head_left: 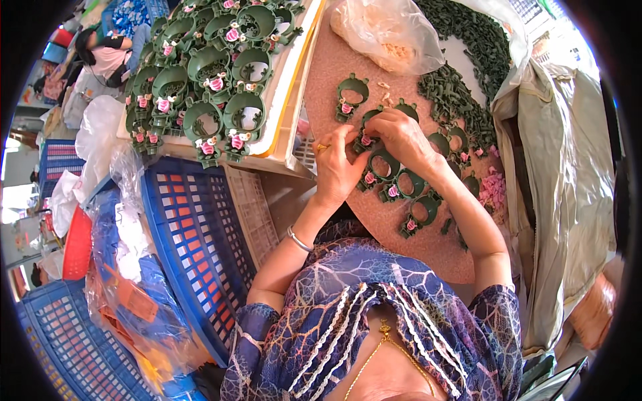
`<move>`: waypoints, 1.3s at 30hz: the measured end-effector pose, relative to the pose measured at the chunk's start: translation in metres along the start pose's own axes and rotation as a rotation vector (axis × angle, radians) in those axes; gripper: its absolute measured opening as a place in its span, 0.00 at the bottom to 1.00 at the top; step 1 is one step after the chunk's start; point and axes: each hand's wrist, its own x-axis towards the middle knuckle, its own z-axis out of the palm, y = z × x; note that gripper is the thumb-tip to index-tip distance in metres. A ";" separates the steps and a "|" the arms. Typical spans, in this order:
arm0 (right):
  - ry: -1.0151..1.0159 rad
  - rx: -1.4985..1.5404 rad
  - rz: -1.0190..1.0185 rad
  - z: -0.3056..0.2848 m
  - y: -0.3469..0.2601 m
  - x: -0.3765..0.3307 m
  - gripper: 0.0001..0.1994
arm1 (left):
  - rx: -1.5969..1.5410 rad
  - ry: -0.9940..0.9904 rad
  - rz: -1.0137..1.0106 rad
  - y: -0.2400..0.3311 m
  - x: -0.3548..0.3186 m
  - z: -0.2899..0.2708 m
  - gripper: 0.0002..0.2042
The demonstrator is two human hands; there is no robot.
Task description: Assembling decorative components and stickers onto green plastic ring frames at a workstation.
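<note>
Over the pinkish work surface, both hands meet at a green ring-shaped ornament with a pink rose on its front. My left hand is closed around its left side, thumb and index finger at the rose; a ring and bracelet show on this arm. From above right, my right hand pinches at the ornament's ring, its bent fingers covering much of it. Whether a tiny part sits in those fingertips is hidden. A similar ornament lies just beyond. Nearer me are several more, including one rose-trimmed ornament.
A pale tray piled with finished-looking green ornaments stands at left. Dark green pieces heap at the far right, with pink roses below. A clear bag lies far off. Blue crates stand at left; a person sits beyond.
</note>
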 end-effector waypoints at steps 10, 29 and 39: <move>-0.036 -0.084 0.156 0.005 -0.020 0.007 0.10 | 0.003 0.123 0.128 -0.006 -0.008 0.004 0.26; 0.054 -0.319 0.272 -0.046 0.039 0.031 0.10 | 0.010 0.115 -0.077 0.002 -0.004 0.004 0.22; -0.080 -0.399 0.292 -0.008 0.062 0.035 0.06 | 0.031 0.154 0.156 0.002 -0.015 -0.008 0.23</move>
